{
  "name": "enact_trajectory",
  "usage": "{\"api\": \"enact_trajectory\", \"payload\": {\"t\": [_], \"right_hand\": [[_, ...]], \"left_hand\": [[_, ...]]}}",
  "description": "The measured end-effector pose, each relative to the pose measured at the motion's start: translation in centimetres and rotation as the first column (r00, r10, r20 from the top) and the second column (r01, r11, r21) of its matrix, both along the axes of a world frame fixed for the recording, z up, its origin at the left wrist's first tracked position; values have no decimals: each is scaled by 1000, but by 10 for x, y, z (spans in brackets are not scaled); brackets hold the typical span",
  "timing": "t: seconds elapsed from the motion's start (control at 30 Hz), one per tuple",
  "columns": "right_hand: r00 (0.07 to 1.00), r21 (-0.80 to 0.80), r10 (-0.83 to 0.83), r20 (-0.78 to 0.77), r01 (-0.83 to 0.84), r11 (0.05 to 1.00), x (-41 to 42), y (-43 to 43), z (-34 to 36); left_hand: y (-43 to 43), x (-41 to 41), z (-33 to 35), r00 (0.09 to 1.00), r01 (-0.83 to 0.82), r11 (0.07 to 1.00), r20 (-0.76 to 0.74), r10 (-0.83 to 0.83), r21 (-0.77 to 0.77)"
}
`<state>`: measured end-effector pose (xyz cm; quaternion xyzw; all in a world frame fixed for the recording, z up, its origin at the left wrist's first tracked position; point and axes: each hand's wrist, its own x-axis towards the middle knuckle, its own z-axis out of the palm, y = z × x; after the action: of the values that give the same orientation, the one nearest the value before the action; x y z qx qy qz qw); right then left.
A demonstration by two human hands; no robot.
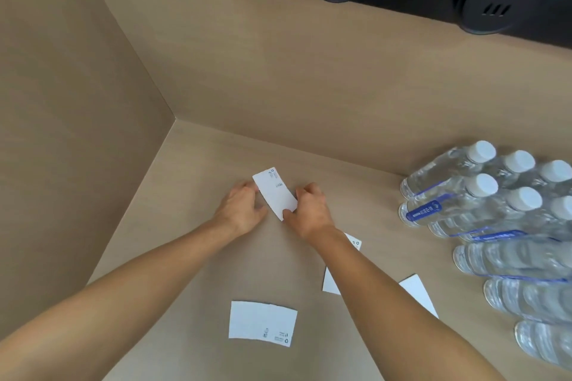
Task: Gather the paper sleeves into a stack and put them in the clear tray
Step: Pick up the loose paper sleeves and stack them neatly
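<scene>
Since both hands, left hand (240, 210) and right hand (309, 210), pinch one paper sleeve (275, 193) by its edges, probably squaring it, three loose sleeves wait on the counter (192, 257) around 5 o'clock, with no clear tray visible.

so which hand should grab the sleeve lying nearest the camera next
Left. The flat paper sleeve lies on the counter between the forearms, nearer the left hand. The right hand pinches the held sleeve and can keep it.
</scene>
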<state>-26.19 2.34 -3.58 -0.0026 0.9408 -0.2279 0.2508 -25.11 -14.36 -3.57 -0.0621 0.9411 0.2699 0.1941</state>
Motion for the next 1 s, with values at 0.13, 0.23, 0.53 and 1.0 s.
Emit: {"api": "enact_trajectory", "payload": {"t": [0.13, 0.23, 0.53, 1.0], "right_hand": [[997, -88, -70, 16, 71, 994, -1, -13, -5], [980, -248, -192, 48, 198, 948, 8, -25, -3], [855, -362, -373, 361, 497, 788, 30, -26, -3], [971, 29, 201, -125, -199, 980, 100, 9, 49]], "left_hand": [[7, -4, -5, 999, -37, 999, -12, 38, 38], [11, -2, -8, 994, -105, 989, 12, 104, 106], [3, 18, 0, 998, -48, 999, 51, 47, 6], [-1, 98, 46, 937, 345, 938, -45, -347, -42]]}}
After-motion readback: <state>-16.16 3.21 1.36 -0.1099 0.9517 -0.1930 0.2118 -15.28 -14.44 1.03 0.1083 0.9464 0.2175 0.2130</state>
